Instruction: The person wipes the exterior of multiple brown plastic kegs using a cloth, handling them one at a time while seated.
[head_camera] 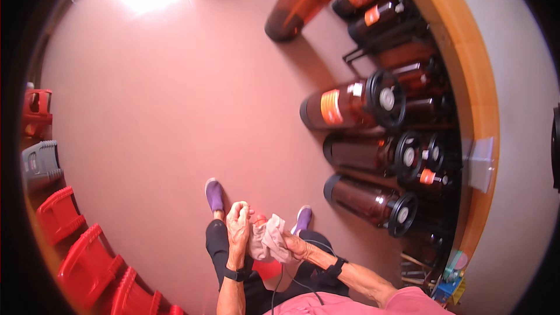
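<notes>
My right hand (297, 246) grips a bunched pale pink cloth (267, 239) in front of my body. To the left of the cloth is my left hand (238, 226), raised with its fingers bent. Whether anything sits between those fingers is hidden from this angle. A red object (260, 219) peeks out past the far side of the cloth, and a red surface (267, 268) shows below it; the cloth hides most of it, so I cannot tell what it is. Thin dark cables hang near my lap.
Brown plastic kegs (350, 104) with black ring handles stand along the right wall, one keg (297, 4) farther out. Red crates (89, 267) and a grey crate (42, 162) line the left side. Brush-like tools (413, 269) are at lower right. Smooth pinkish floor (166, 109) lies between.
</notes>
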A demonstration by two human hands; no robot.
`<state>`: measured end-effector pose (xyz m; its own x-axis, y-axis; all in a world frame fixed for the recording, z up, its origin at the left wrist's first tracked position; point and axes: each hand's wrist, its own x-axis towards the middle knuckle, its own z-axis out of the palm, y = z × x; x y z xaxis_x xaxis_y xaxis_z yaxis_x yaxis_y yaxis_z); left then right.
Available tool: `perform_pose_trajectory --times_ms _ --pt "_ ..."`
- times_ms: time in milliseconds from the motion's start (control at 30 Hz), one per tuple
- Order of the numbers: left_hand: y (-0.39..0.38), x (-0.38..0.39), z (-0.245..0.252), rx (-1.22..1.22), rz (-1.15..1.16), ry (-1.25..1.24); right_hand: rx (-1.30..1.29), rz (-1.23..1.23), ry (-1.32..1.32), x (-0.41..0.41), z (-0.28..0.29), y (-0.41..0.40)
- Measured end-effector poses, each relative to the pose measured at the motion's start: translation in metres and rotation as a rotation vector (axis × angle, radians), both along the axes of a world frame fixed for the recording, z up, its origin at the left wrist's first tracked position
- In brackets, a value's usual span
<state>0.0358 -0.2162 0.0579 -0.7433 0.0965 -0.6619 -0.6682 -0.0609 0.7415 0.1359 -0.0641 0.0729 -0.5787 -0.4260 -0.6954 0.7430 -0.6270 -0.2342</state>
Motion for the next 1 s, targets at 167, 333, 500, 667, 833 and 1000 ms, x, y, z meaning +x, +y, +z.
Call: perform_pose_trajectory --times_ms 167,333,500,667,833,1000 --pt "-0.033 -0.059 0.026 0.047 -0.104 0.146 -0.258 -0.127 0.069 -0.041 0.061 -0.011" --pt "-0.065 -0.126 0.044 0.003 -0.154 0.177 -0.024 -0.217 0.077 -0.064 0.088 -0.027" --pt "-0.081 -0.17 0.025 -0.133 -0.17 0.192 0.095 -0.259 -0.025 -0.11 0.104 -0.024" --pt "-0.031 -0.207 0.046 -0.151 -0.262 0.167 0.091 -0.251 0.038 -0.188 0.091 0.019" --pt "0.034 -0.26 0.086 -0.164 -0.308 0.049 -0.002 -0.317 -0.006 -0.238 0.047 0.096" --pt "0.098 -0.332 0.101 0.03 -0.303 0.053 0.006 -0.446 -0.029 -0.265 0.026 0.141"
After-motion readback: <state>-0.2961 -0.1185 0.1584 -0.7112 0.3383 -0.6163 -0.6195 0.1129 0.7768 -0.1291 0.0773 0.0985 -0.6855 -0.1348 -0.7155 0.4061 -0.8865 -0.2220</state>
